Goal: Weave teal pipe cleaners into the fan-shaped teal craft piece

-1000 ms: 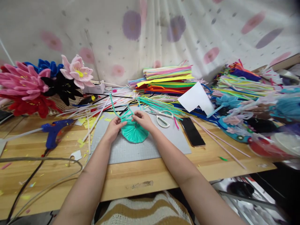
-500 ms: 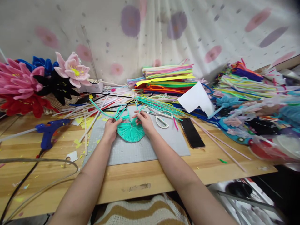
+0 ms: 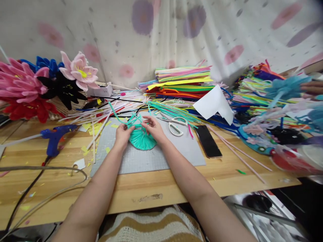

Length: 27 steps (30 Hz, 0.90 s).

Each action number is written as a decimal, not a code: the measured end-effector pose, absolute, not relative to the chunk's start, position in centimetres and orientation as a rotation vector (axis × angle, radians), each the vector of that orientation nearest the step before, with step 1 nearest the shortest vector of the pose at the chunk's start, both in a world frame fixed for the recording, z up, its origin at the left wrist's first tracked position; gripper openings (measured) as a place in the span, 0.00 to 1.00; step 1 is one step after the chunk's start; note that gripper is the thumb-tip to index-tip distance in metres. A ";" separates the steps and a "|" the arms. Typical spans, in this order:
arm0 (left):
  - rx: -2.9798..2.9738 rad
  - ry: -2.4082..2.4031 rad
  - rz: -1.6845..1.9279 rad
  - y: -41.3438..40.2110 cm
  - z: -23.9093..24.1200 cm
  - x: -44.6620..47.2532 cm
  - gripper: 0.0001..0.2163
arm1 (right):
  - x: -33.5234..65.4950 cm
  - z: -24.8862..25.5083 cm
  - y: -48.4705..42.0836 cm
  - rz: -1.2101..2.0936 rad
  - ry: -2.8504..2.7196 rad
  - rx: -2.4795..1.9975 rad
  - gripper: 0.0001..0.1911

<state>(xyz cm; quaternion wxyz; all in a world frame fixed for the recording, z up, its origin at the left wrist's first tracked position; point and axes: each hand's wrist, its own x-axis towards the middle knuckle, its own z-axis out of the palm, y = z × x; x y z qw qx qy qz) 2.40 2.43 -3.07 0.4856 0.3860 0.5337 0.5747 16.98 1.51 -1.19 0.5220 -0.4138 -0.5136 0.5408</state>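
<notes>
A teal fan-shaped piece of woven pipe cleaners (image 3: pixel 142 139) lies on a grey cutting mat (image 3: pixel 141 159). My left hand (image 3: pixel 122 133) pinches its upper left edge, where loose teal stems (image 3: pixel 116 116) stick up and to the left. My right hand (image 3: pixel 152 127) pinches the top of the piece from the right side, fingers closed on teal stems. Both forearms reach in from the near table edge.
White scissors (image 3: pixel 175 126) and a black phone (image 3: pixel 208 141) lie right of the mat. A blue glue gun (image 3: pixel 56 137) with cables sits at left. Fuzzy flowers (image 3: pixel 37 87) stand at back left, stacked pipe cleaners (image 3: pixel 183 82) behind, and another person's hand (image 3: pixel 313 87) at far right.
The long loose teal stem swung down to the left, then back up more upright. My hands stayed on the piece, shifting their pinches slightly. At the right, a blue fluffy item was lifted.
</notes>
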 end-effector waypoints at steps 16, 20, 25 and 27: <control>0.532 1.094 1.279 2.4 -1.3 1.3 0.09 | 17.5 -3.4 1.9 0.999 -1.568 -1.332 0.11; 0.563 1.058 1.268 2.2 -1.2 1.4 0.10 | 17.2 -3.6 1.9 0.806 -1.685 -1.314 0.09; 0.588 1.048 1.280 1.9 -0.9 1.7 0.11 | 17.1 -3.4 1.7 0.758 -1.688 -1.240 0.09; 0.621 1.059 1.278 1.9 -1.0 1.9 0.12 | 17.0 -3.3 1.7 0.759 -1.684 -1.219 0.09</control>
